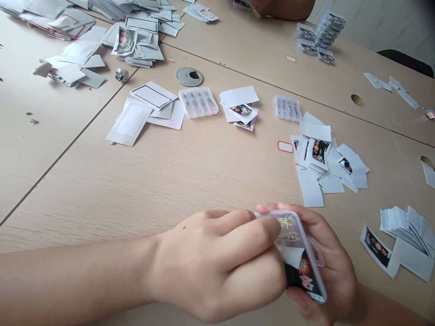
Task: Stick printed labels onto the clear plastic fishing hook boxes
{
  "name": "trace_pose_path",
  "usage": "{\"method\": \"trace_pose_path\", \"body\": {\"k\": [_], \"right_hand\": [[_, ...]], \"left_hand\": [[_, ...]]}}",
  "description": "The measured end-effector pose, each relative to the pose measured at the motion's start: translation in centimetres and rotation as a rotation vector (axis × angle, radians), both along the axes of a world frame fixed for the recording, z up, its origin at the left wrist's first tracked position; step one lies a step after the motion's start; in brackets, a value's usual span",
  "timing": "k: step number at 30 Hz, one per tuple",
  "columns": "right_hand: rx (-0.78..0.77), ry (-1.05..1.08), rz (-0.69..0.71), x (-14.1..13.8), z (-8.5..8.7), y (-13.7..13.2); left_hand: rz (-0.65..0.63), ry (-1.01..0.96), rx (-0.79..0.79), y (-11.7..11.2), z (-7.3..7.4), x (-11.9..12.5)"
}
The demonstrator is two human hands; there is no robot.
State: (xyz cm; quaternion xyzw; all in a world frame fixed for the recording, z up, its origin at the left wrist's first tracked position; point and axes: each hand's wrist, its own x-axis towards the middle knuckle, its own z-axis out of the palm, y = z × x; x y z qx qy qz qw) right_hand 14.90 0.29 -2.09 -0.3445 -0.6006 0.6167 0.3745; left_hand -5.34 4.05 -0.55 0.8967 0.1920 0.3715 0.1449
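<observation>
My right hand (335, 262) is wrapped around a small clear plastic box (301, 226) with a hanging loop on its side. Small yellowish and metallic pieces show inside the box. A black printed label (307, 274) with a flame design lies over the box's lower part, one white corner folded back. My left hand (224, 262) reaches across from the left with curled fingers, closed at the label's left side. Its fingertips are hidden behind the knuckles, as is the left part of the box.
Loose labels (319, 151) and a label stack (404, 226) lie to the right. Two clear compartment boxes (199, 102) (287, 107) stand mid-table among papers (131, 122). Paper piles (71, 22) fill the far left. Stacked boxes (328, 29) stand far right, near a cable-hole cover (189, 76).
</observation>
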Motion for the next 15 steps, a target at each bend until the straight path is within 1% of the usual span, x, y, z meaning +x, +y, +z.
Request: {"method": "trace_pose_path", "body": {"k": [5,8,11,15], "right_hand": [[0.024,0.018,0.0,0.12,-0.24,0.05],[-0.027,0.017,0.0,0.3,-0.38,-0.13],[-0.059,-0.015,0.001,0.51,-0.39,-0.25],[-0.002,-0.11,-0.034,0.69,-0.41,-0.2]], "left_hand": [[0.05,0.019,-0.031,-0.26,-0.16,-0.12],[0.072,0.026,-0.037,-0.54,-0.6,-0.33],[0.066,0.049,-0.054,-0.8,-0.84,-0.48],[0.075,0.037,-0.062,-1.01,-0.61,-0.44]]}}
